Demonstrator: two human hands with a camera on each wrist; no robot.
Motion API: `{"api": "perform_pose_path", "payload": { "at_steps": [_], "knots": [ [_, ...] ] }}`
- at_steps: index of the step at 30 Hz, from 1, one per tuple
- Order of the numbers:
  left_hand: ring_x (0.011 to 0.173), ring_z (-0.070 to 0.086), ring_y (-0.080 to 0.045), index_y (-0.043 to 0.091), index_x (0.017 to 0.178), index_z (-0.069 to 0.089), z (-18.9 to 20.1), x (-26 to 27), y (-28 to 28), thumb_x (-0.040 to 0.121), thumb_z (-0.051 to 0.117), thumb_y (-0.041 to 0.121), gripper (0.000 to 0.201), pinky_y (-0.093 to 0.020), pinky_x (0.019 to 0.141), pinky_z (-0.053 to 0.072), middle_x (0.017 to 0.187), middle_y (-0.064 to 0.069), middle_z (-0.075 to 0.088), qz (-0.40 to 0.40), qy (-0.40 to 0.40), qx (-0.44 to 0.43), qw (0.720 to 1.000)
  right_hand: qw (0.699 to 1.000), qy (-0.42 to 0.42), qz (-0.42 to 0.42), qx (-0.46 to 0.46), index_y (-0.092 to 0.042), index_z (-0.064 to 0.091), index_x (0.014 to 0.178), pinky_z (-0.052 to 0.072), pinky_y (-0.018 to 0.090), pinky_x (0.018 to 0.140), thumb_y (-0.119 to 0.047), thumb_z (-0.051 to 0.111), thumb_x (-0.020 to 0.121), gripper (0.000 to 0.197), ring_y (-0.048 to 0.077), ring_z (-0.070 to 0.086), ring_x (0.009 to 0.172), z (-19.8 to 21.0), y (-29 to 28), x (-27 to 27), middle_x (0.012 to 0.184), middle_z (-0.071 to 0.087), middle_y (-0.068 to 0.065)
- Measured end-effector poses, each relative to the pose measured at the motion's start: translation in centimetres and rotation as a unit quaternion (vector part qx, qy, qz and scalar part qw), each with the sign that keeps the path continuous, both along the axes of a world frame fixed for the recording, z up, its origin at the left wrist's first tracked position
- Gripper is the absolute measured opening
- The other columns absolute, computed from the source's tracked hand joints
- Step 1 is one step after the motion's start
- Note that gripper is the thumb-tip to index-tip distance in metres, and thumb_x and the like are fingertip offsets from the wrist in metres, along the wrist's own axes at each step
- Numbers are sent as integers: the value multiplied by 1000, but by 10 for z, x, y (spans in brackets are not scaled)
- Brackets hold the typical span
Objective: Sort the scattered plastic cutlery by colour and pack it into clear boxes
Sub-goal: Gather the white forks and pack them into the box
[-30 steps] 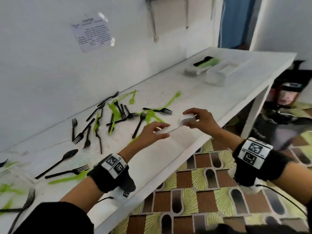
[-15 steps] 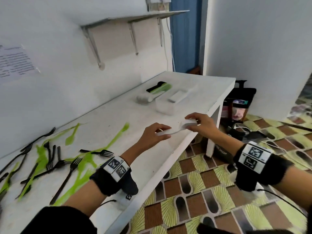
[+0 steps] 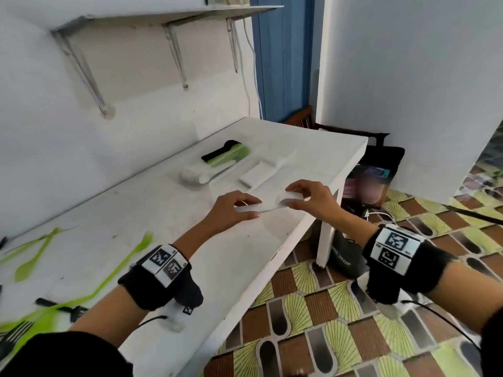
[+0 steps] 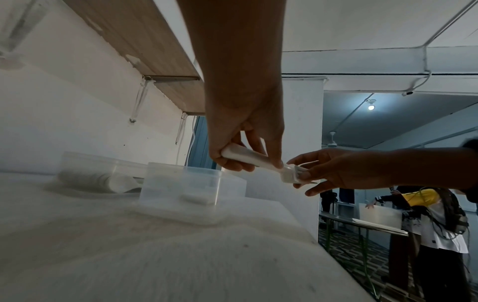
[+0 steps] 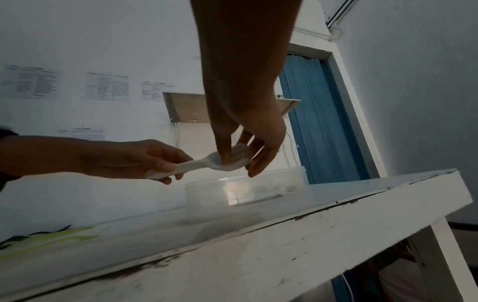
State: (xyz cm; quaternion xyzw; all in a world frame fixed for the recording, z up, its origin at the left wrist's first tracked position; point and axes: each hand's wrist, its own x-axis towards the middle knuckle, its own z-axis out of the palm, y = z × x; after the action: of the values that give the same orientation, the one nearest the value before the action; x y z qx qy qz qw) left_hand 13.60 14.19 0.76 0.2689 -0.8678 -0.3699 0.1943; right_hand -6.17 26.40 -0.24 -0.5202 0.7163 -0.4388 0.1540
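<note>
white cutlery held over the table

a bundle of white cutlery (image 3: pixel 268 204) is gripped at its handles by the left hand (image 3: pixel 231 210) and pinched at its heads by the right hand (image 3: pixel 310 198), just above the table (image 3: pixel 313 148), near a clear box (image 5: pixel 243 192).

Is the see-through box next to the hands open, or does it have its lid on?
Open. The clear box has no lid on top in the wrist views, and white cutlery lies inside.

black wrist bands (image 3: pixel 152 289) carry white coded tags (image 3: pixel 393 247) (black sleeves (image 3: pixel 62 355) above).
</note>
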Motion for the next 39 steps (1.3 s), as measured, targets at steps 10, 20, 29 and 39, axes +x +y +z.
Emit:
{"api": "perform_pose_path", "payload": {
  "at_steps": [10, 20, 29, 39],
  "knots": [
    [86, 58, 4, 22, 100, 70, 20, -83, -90, 74, 78, 17, 28, 0, 74, 39, 100, 7, 67, 32, -18, -12, 999, 996, 66, 63, -6, -6, 65, 108, 40, 3, 72, -15, 74, 78, 32, 12, 57, 85, 12, -100, -89, 102, 67, 7],
    [68, 55, 14, 9, 102, 70, 19, -120, -144, 74, 78, 12, 29, -2, 65, 41, 84, 8, 63, 59, -56, 7, 997, 954, 148, 228, 128, -14, 65, 110, 43, 21, 81, -18, 73, 79, 32, 15, 58, 90, 31, -204, -148, 103, 67, 7],
    [71, 55, 11, 16, 97, 69, 7, -136, -144, 71, 80, 19, 28, -4, 63, 43, 84, 11, 62, 129, -111, 38, 985, 858, 207, 421, 208, -14, 66, 97, 46, 23, 76, -12, 77, 73, 26, 5, 56, 74, 40, -268, -166, 89, 62, -2],
    [82, 58, -4, 20, 98, 65, -3, -146, -110, 75, 76, 16, 26, -14, 72, 49, 93, 6, 63, 170, -177, 131, 961, 680, 290, 607, 292, -19, 65, 100, 41, 14, 65, -27, 76, 76, 27, -2, 49, 67, 40, -292, -157, 82, 56, -9]
  ]
}}
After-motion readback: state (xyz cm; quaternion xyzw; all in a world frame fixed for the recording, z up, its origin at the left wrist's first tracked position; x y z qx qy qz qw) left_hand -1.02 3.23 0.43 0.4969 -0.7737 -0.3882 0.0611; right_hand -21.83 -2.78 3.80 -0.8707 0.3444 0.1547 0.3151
